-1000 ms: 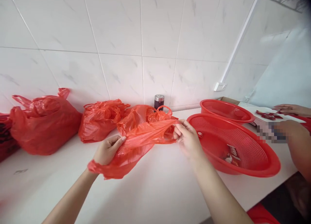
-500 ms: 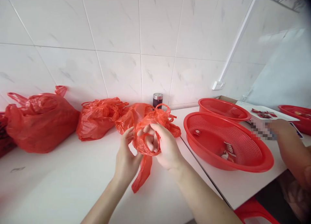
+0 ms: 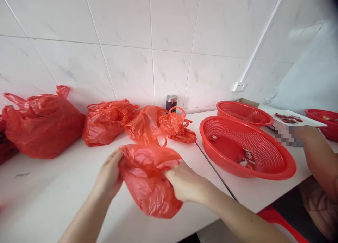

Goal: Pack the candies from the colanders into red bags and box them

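Observation:
An empty red plastic bag (image 3: 150, 179) hangs in front of me over the white table (image 3: 47, 197), held between both hands. My left hand (image 3: 109, 174) grips its left edge with closed fingers. My right hand (image 3: 185, 181) pinches its right side. The bag's mouth is spread between them, facing up. Both hands are slightly blurred.
Several full red bags (image 3: 42, 121) line the tiled wall, with a dark metal-capped flask (image 3: 171, 103) behind them. Two red mesh baskets (image 3: 264, 172) sit to the right; the near one holds small packets (image 3: 245, 158). Another person's arm (image 3: 314, 151) reaches in at right.
The bag was stretched sideways, then bunched between my hands near the piled bags. Now it is pulled toward me and lower, spread out between both hands.

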Demonstrator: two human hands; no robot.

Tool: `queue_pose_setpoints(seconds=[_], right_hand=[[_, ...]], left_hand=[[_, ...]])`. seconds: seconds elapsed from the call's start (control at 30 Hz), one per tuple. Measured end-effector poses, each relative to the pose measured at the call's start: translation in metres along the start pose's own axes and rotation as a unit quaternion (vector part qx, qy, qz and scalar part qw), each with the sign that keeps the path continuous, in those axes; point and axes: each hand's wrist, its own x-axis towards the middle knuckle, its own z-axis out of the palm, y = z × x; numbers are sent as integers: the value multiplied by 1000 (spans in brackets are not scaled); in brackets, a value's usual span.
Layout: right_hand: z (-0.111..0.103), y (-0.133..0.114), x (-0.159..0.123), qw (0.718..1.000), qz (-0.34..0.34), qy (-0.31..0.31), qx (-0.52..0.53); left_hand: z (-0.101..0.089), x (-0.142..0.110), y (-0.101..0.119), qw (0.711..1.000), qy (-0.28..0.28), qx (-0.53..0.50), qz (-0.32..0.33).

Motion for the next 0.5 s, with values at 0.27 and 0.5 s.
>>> queue_pose_setpoints(seconds=[0.27,0.5], right_hand=[[-19,32,-18,999,19,-21,-18],[8,25,-7,996,-27,-57,-70]], left_hand=[[-42,8,8,900,41,380,212],[36,-22,-22,530,-146,640,536]])
